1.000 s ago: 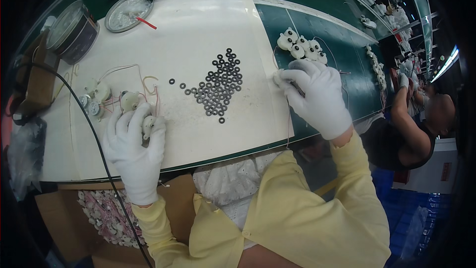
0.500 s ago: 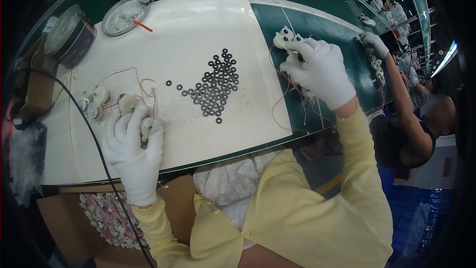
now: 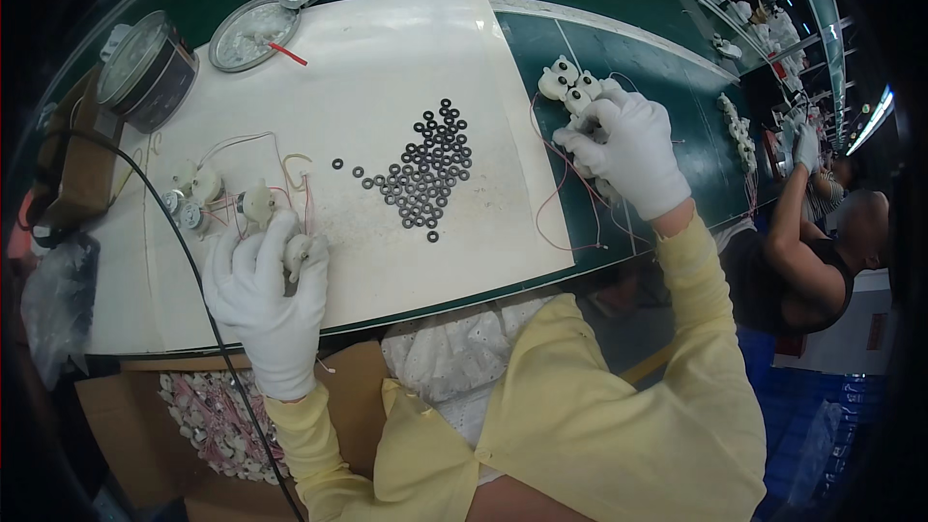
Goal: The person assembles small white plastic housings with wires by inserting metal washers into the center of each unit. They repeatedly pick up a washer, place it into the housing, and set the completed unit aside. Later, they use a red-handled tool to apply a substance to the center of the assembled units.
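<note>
Holding one part (image 3: 299,248): left hand (image 3: 266,300); two silver discs (image 3: 192,218)

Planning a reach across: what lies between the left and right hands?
In the head view, black rings lie loose on the white sheet between the left hand and right hand, with thin wires nearer the right hand.

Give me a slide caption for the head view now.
White-gloved left hand holds a small pale part; right hand at a cluster of cream parts, black rings spread between.
</note>
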Motion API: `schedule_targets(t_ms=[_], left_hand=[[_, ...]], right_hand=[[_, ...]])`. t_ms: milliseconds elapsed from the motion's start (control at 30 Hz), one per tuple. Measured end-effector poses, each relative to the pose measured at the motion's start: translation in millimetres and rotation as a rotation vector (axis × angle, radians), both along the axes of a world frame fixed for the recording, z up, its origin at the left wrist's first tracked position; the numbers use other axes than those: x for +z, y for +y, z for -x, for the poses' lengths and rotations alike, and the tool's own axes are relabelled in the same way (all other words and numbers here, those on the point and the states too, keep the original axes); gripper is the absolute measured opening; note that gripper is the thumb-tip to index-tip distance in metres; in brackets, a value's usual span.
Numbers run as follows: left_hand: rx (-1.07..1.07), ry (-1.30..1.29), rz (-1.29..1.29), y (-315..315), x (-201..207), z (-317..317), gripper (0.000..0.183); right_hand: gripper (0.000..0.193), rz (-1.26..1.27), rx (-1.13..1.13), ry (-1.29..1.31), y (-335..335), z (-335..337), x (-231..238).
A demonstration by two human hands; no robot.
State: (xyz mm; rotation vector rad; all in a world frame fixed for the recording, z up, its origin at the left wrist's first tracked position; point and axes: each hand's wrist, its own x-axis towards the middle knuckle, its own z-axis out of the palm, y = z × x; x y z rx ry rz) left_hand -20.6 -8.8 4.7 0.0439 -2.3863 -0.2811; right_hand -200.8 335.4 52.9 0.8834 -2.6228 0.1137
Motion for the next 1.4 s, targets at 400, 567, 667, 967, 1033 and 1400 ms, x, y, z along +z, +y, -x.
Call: schedule_targets(t_ms=[400,567,667,967,1033,1400], left_hand=[[0.067,-0.009,-0.031,1.5,2.4,-6.0,0.031],[0.038,0.023,-0.019,3.3,2.4,-9.9,0.032],[-0.003,0.064,-0.009,0.3,4.0,-12.4,0.036],[-0.121,0.093,-0.075,11.8,19.4,-31.6,0.032],[-0.290,0.074,-0.022,27.9,38.4,-31.3,0.028],[-0.469,0.182,-0.162,55.4,46.9,-14.4,0.038]], right_hand=[[0.051,0.015,0.125,0.192,-7.1,-37.1,19.6],[0.047,-0.120,0.063,0.130,11.4,-22.4,-13.2],[0.040,-0.124,0.062,0.153,14.3,-18.3,-12.9],[0.066,0.620,0.376,-0.203,-12.3,-78.0,20.6],[0.067,0.958,0.657,-0.539,-39.2,-92.4,-1.0],[0.052,1.229,0.554,-1.769,-107.8,-136.9,-6.1]])
